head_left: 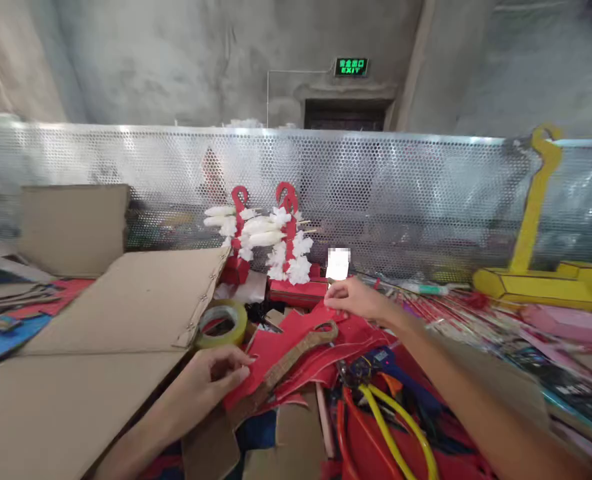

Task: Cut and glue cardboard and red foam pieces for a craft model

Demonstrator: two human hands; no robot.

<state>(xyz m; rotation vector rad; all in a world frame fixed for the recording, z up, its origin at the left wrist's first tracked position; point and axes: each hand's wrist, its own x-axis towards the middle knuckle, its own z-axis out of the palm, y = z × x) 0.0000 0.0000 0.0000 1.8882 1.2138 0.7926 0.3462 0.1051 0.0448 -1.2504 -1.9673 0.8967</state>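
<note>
Touching red sheet point(296, 328), left hand point(211, 377), right hand point(360, 300), hook point(291, 365) atop

Left forearm point(143, 430), bare and tapering: enters at the lower left, slanting up toward the middle. Bare left hand point(211, 380): nearer the body, fingers point(235, 357) bent, thumb and index tips close together, pointing right. Right forearm point(456, 380), bare and long: rises from the lower right corner, slanting leftward. Bare right hand point(360, 300): reaches farther forward, fingers curled, thumb and index tips drawn into a pinch. Hands: well apart.
</note>
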